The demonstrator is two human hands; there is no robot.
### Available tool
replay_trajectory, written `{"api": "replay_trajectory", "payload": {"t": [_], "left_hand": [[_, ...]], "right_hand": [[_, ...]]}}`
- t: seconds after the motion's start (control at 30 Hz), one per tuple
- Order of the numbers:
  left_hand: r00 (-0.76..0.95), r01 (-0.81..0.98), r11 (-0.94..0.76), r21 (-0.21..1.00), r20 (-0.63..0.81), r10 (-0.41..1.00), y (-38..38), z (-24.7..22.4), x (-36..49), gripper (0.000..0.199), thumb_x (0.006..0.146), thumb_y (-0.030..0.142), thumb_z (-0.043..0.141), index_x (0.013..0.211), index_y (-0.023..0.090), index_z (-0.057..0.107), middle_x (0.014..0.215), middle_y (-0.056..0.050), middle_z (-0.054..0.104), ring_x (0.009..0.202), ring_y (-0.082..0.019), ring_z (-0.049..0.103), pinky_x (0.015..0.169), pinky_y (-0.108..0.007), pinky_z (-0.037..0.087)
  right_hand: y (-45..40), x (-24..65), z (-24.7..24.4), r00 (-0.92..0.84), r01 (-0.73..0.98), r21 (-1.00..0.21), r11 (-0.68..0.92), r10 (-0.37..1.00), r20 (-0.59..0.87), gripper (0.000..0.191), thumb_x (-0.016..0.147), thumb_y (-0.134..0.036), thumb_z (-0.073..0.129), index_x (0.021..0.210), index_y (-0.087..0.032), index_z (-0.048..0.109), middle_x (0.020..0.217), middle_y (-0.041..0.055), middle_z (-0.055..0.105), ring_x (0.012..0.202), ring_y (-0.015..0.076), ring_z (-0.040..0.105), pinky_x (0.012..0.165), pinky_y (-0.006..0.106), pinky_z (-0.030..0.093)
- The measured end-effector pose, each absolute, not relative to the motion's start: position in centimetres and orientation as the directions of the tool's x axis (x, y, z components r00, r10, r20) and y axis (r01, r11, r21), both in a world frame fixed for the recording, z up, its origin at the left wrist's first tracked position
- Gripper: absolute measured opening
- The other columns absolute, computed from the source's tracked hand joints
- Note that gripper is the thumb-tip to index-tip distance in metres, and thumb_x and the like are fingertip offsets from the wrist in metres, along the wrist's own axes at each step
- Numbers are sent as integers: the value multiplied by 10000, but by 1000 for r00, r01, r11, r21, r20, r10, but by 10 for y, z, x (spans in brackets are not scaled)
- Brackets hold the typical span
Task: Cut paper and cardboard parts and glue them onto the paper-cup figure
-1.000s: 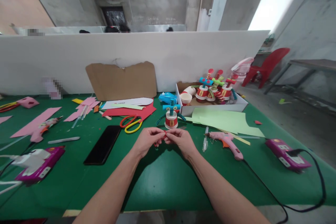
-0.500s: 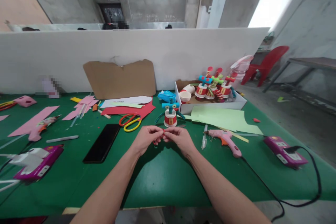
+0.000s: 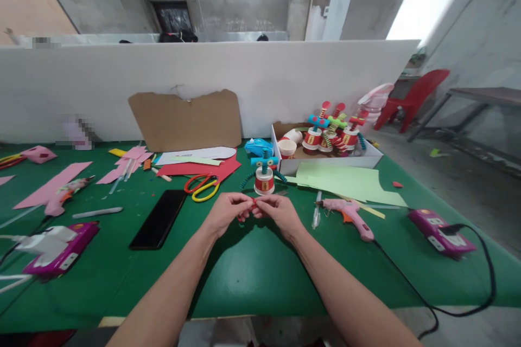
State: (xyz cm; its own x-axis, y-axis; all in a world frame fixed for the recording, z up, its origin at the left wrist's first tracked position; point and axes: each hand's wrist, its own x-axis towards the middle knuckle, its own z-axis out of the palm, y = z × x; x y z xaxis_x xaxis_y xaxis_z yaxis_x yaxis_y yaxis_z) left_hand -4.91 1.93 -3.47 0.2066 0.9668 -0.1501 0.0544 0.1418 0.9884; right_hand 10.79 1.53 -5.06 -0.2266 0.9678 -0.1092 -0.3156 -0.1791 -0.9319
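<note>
Between the fingertips of my left hand [image 3: 230, 212] and my right hand [image 3: 277, 213] is a small red piece [image 3: 254, 203], perhaps paper, mostly hidden by the fingers. Both hands are closed in a pinch on it, just above the table. Directly behind them stands a paper-cup figure [image 3: 264, 180] with a blue tube head, round eyes and coiled dark-green arms. Scissors [image 3: 205, 188] with red and yellow handles lie beyond my left hand. To the right of my right hand lie a clear pen-like stick [image 3: 316, 210] and a pink glue gun [image 3: 350, 214].
A black phone [image 3: 158, 219] lies left on the green table [image 3: 260, 282]. Behind, a white box [image 3: 325, 165] holds several cup figures. Green paper [image 3: 345, 180], red paper [image 3: 226, 169] and a cardboard sheet [image 3: 187, 122] surround the figure. Purple power strips [image 3: 442, 233] with cables sit at both sides.
Both hands stay in nearly the same place, with the fingers shifting slightly around the red piece. The whole view has tilted a little.
</note>
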Motion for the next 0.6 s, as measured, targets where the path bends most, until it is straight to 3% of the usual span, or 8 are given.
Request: {"api": "replay_trajectory", "payload": {"t": [0.6], "left_hand": [[218, -37, 165, 986, -153, 964, 21, -30, -54, 226, 582, 305, 718, 673, 128, 611, 524, 22, 561, 438, -66, 471, 432, -190, 394]], "right_hand": [[23, 115, -54, -160, -397, -887, -235, 969, -186, 341, 546, -416, 790, 710, -152, 650, 594, 8, 653, 534, 91, 586, 555, 219, 479]]}}
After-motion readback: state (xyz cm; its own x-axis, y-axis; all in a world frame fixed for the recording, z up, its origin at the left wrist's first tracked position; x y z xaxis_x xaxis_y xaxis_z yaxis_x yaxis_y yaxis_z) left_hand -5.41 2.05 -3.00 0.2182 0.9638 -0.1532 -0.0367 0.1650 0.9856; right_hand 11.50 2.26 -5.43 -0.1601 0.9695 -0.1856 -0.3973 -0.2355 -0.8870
